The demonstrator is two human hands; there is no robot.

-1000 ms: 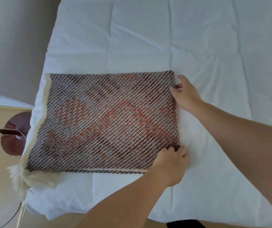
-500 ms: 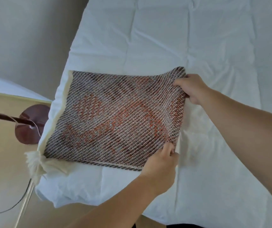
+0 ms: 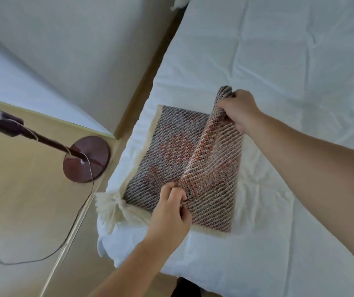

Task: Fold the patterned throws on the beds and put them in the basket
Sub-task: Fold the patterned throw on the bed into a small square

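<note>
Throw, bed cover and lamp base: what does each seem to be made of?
The throw: coarse woven yarn, perhaps wool or cotton, matte; diagonal ribs and cream fringe show. The bed cover: thin white cloth, likely cotton, matte and creased. The lamp base: smooth, faintly shiny maroon disc, metal or plastic; cannot tell which.

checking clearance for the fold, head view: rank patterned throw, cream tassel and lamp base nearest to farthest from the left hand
1. patterned throw: gripped in the left hand
2. cream tassel: just left, at the bed corner
3. lamp base: farther left, off the bed
</note>
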